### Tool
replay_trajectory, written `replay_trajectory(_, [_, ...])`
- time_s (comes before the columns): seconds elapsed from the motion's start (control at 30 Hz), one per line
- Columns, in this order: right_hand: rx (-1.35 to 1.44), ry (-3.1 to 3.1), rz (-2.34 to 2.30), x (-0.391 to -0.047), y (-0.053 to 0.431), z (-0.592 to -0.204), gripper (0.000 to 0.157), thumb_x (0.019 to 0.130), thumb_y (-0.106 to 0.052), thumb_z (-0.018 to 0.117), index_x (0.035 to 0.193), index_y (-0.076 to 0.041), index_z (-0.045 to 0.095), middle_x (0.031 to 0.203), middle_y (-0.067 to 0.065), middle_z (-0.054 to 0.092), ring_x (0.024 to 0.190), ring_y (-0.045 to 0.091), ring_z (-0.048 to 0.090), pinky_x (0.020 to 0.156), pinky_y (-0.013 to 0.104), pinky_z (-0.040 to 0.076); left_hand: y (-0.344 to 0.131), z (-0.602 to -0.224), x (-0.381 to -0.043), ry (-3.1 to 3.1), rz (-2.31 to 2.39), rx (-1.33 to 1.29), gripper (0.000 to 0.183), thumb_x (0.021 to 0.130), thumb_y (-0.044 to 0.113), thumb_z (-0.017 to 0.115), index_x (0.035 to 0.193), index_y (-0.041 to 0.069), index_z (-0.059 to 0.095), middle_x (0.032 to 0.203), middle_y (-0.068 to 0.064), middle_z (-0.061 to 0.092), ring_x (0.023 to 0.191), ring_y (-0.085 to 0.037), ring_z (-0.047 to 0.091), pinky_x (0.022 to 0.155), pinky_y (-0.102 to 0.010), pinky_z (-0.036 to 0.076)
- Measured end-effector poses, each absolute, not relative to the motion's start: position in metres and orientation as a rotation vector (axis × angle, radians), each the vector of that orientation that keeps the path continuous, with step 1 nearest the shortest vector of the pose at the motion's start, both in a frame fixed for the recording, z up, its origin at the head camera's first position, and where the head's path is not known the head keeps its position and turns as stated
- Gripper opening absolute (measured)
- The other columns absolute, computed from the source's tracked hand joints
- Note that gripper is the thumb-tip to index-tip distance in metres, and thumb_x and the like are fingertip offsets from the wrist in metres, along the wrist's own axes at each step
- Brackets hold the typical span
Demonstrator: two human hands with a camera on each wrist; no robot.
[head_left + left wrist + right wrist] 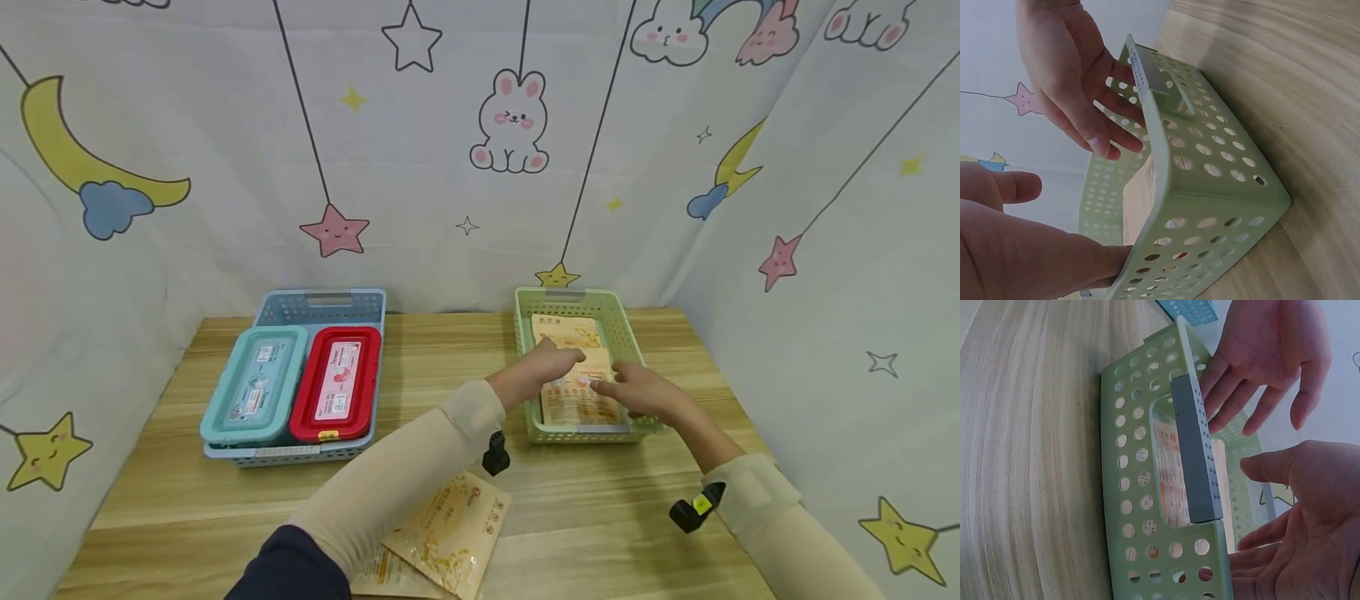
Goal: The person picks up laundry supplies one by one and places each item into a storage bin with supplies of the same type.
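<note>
A light green basket [630,333] stands at the back right of the table, with flat beige packets [577,408] lying inside. My left hand [546,367] reaches over its left side, fingers extended downward. Opposite it, my right hand [645,390] is over the right side, its fingers dipping behind the rim. The right wrist view shows the left hand [1272,356] with spread, straight fingers and nothing in its palm. In the left wrist view the right hand [1072,75] is relaxed and holds nothing. Some fingertips are hidden by the basket wall.
A blue basket [322,310] at the back left holds a teal-lidded box [255,387] and a red-lidded box [337,383]. More beige packets [457,533] lie overlapping on the wooden table [570,517] at the front, partly under the left sleeve. A patterned curtain [435,125] hangs behind.
</note>
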State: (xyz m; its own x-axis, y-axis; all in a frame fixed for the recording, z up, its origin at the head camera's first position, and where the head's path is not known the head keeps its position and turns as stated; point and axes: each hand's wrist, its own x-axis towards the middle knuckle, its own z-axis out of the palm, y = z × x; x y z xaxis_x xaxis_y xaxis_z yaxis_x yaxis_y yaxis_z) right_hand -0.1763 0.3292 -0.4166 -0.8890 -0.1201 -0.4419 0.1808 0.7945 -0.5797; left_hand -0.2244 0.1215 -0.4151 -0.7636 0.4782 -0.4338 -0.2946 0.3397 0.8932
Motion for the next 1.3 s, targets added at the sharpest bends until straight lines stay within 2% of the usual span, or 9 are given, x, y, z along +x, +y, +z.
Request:
replay_trajectory(0.2, [0.016, 2.560, -0.855, -0.180, 0.326, -0.415, 0.093, 0.110, -0.052, 0.051, 0.164, 0.012, 0.011, 0.163, 0.042, 0.022, 0.148, 0.060, 0.030, 0.112, 0.071, 0.037, 0.115, -0.411, -0.225, 1.889, 1.521, 0.202, 0.083, 0.110, 0.035, 0.056, 0.170, 0.006, 0.007, 0.178, -0.011, -0.003, 0.160, -0.038, 0.018, 0.125, -0.060, 0.026])
replay_trajectory(0.37, [-0.016, 2.600, -0.851, -0.182, 0.324, -0.411, 0.091, 0.110, -0.051, 0.053, 0.165, 0.009, 0.012, 0.164, 0.041, 0.022, 0.148, 0.060, 0.031, 0.111, 0.070, 0.039, 0.111, -0.405, -0.225, 1.861, 1.539, 0.229, 0.083, 0.110, 0.035, 0.057, 0.170, 0.005, 0.008, 0.177, -0.013, 0.004, 0.160, -0.037, 0.021, 0.125, -0.058, 0.028])
replay_trajectory(0.5, [-0.044, 2.618, -0.857, -0.181, 0.323, -0.407, 0.095, 0.108, -0.056, 0.054, 0.166, 0.007, 0.011, 0.165, 0.040, 0.021, 0.147, 0.061, 0.031, 0.110, 0.071, 0.041, 0.109, -0.400, -0.224, 1.829, 1.553, 0.238, 0.082, 0.109, 0.034, 0.058, 0.170, 0.005, 0.011, 0.177, -0.012, 0.007, 0.159, -0.035, 0.023, 0.124, -0.056, 0.031])
replay_trajectory(0.67, [-0.065, 2.624, -0.880, -0.181, 0.322, -0.405, 0.095, 0.108, -0.056, 0.054, 0.167, 0.005, 0.011, 0.167, 0.038, 0.019, 0.149, 0.060, 0.027, 0.112, 0.072, 0.037, 0.104, -0.395, -0.223, 1.826, 1.537, 0.276, 0.080, 0.110, 0.034, 0.057, 0.170, 0.005, 0.013, 0.177, -0.012, 0.012, 0.158, -0.034, 0.026, 0.123, -0.054, 0.034])
replay_trajectory(0.83, [-0.093, 2.644, -0.876, -0.178, 0.315, -0.398, 0.093, 0.108, -0.053, 0.056, 0.167, 0.003, 0.012, 0.168, 0.036, 0.020, 0.150, 0.059, 0.028, 0.112, 0.072, 0.037, 0.091, -0.395, -0.226, 1.793, 1.522, 0.325, 0.077, 0.110, 0.036, 0.057, 0.169, 0.005, 0.018, 0.174, -0.014, 0.020, 0.156, -0.038, 0.030, 0.121, -0.051, 0.038])
replay_trajectory(1.0, [-0.129, 2.691, -0.838, -0.177, 0.310, -0.392, 0.095, 0.107, -0.057, 0.057, 0.167, 0.004, 0.015, 0.166, 0.037, 0.026, 0.148, 0.058, 0.033, 0.109, 0.071, 0.041, 0.080, -0.390, -0.225, 1.748, 1.524, 0.336, 0.074, 0.111, 0.034, 0.056, 0.168, 0.004, 0.020, 0.170, -0.017, 0.029, 0.154, -0.043, 0.033, 0.121, -0.051, 0.038])
replay_trajectory(1.3, [-0.143, 2.742, -0.819, -0.178, 0.307, -0.390, 0.098, 0.105, -0.059, 0.058, 0.167, 0.004, 0.015, 0.168, 0.034, 0.023, 0.148, 0.058, 0.032, 0.112, 0.073, 0.036, 0.069, -0.384, -0.226, 1.736, 1.527, 0.323, 0.073, 0.112, 0.032, 0.055, 0.169, 0.005, 0.018, 0.170, -0.017, 0.031, 0.154, -0.043, 0.033, 0.122, -0.051, 0.037])
